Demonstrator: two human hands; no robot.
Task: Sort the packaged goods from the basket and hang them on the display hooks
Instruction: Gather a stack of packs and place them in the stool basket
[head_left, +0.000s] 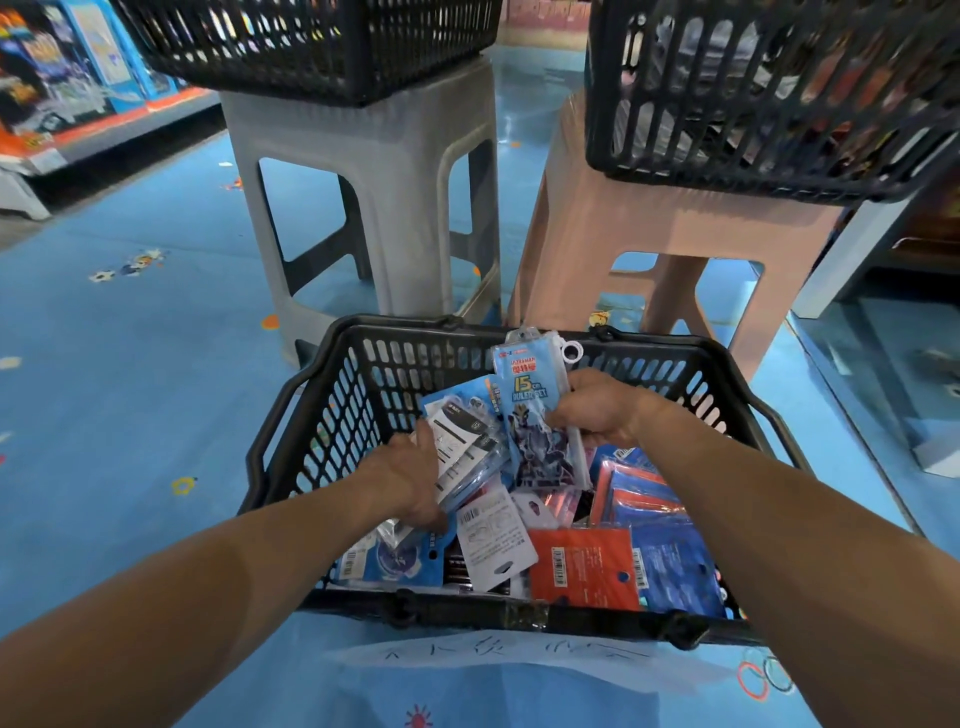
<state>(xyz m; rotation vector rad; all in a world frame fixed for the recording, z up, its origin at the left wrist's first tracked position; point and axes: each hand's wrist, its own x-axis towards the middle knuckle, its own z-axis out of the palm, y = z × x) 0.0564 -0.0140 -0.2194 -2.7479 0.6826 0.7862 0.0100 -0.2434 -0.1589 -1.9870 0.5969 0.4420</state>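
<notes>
Well, floor (130, 389): blue, with small coloured stickers; open room lies to the left of the near basket, less on its right.
Grey stool (395, 156): stands behind the near basket, just beside the pink stool (623, 223).
Left top basket (311, 47): black, rests on the grey stool; cut off by the upper edge, contents too dark to tell.
Right top basket (753, 93): black, rests on the pink stool and overhangs it; something shows through the mesh, but I cannot tell what.
Near basket (291, 415): black, on the floor under both arms; many flat packaged goods lie loose in it, overlapping.
Shelf (62, 104): far left, colourful boxes, blurred.
Right hand (597, 410): over the basket's back part; fingers curled, pinching the right edge of the ruler set pack (530, 405), which stands upright above the far rim.
Left hand (405, 478): thumb on top of the white-and-black pack (462, 441), tilted, touching the ruler set pack; the other fingers are hidden under it.
Orange pack (582, 566): flat near the front wall, between the white pack (493, 540) and the blue packs (670, 561).
Paper label (509, 654): in front of the basket, handwriting not readable.
</notes>
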